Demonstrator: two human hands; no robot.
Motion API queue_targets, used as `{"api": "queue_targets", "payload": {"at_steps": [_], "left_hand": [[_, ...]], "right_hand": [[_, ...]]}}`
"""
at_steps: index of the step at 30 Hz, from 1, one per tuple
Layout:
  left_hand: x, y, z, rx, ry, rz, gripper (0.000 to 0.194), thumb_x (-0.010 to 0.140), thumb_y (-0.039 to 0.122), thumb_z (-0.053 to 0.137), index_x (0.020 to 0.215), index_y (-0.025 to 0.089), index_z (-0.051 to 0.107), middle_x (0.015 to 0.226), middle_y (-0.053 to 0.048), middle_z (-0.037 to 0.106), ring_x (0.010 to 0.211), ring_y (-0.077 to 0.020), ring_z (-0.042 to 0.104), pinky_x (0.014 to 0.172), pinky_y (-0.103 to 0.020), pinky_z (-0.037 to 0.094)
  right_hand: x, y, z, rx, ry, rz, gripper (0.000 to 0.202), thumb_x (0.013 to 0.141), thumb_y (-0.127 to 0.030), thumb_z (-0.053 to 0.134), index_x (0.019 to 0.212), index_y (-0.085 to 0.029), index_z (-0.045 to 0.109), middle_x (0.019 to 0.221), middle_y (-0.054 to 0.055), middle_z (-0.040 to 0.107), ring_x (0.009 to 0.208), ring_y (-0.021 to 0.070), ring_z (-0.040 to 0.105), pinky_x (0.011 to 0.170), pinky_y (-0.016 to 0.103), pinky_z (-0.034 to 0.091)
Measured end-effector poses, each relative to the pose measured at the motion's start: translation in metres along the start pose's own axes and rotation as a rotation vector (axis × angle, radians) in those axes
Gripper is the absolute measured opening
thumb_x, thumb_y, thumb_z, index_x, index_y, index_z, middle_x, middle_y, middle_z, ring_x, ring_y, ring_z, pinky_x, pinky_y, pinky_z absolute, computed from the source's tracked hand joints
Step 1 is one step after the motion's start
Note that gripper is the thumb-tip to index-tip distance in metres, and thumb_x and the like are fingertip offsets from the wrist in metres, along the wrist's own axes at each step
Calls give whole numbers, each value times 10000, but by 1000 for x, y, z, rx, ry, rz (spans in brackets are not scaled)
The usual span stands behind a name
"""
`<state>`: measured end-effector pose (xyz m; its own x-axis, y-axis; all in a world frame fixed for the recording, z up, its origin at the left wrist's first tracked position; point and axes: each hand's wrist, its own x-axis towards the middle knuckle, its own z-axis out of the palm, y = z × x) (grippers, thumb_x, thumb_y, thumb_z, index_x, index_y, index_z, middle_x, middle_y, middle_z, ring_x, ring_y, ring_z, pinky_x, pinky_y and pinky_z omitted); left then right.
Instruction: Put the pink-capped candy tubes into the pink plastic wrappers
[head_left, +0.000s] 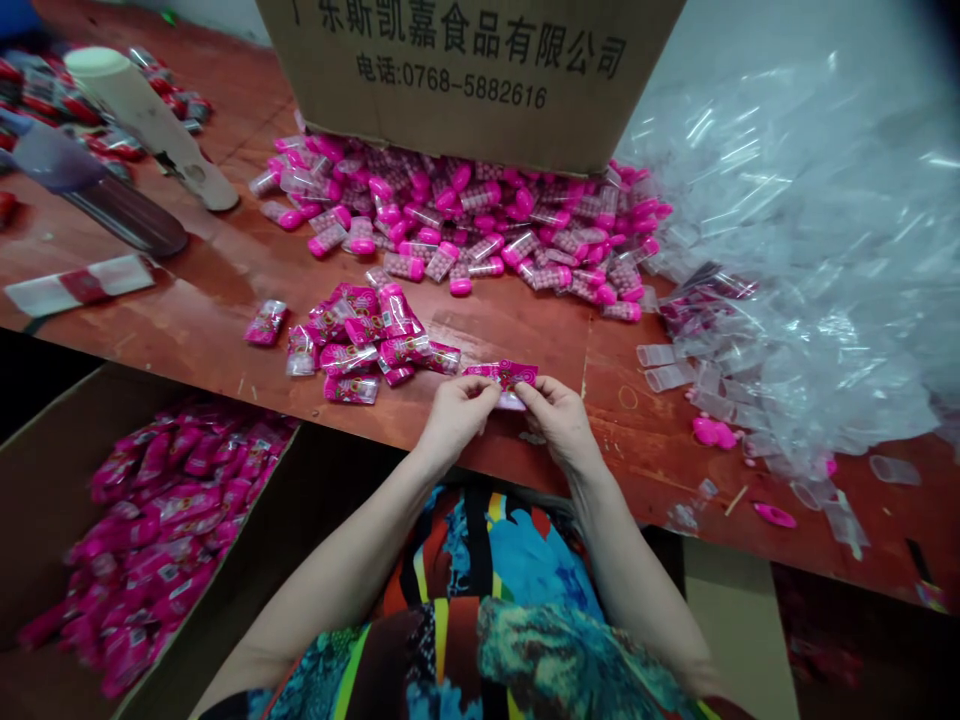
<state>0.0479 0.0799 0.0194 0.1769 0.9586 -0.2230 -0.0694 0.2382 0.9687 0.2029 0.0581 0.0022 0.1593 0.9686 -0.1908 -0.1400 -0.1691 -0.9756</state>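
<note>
Left hand (457, 415) and right hand (559, 415) pinch one pink candy packet (504, 377) between them, over the table edge (480, 462). Risk: a loosened pinch could drop the packet off the edge, missing the open carton (45, 470).

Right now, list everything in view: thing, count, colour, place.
pink packet: one, pink, pinched between both hands at the table edge
wrapped packets: small pile, pink, left of the hands
capsule tubes: many, clear with pink caps, under the big box
big box: one, brown, table's far side
clear wrappers: heap, transparent, right
floor carton: one, brown, holding pink packets, lower left
table: one, reddish brown
left hand: on the packet
right hand: on the packet
</note>
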Motion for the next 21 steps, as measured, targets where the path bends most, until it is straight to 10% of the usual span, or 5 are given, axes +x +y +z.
{"api": "queue_targets", "payload": {"at_steps": [5, 21], "left_hand": [[0, 2, -1, -97, -150, -17, 277, 793, 386, 790, 677, 157, 687, 475, 45, 488, 407, -68, 370, 442, -241, 217], [23, 3, 32, -188, 30, -50, 436, 743, 464, 870, 569, 193, 575, 418, 16, 457, 404, -79, 340, 424, -265, 169]], "right_hand": [[-3, -4, -3, -155, -60, -9, 438, 746, -619, 817, 850, -205, 717, 643, -39, 600, 524, 104, 437, 452, 229, 325], [18, 1, 16, -241, 290, -313, 403, 959, -608, 598, 743, -268, 586, 662, -5, 590, 620, 198, 535, 601, 324, 419]]}}
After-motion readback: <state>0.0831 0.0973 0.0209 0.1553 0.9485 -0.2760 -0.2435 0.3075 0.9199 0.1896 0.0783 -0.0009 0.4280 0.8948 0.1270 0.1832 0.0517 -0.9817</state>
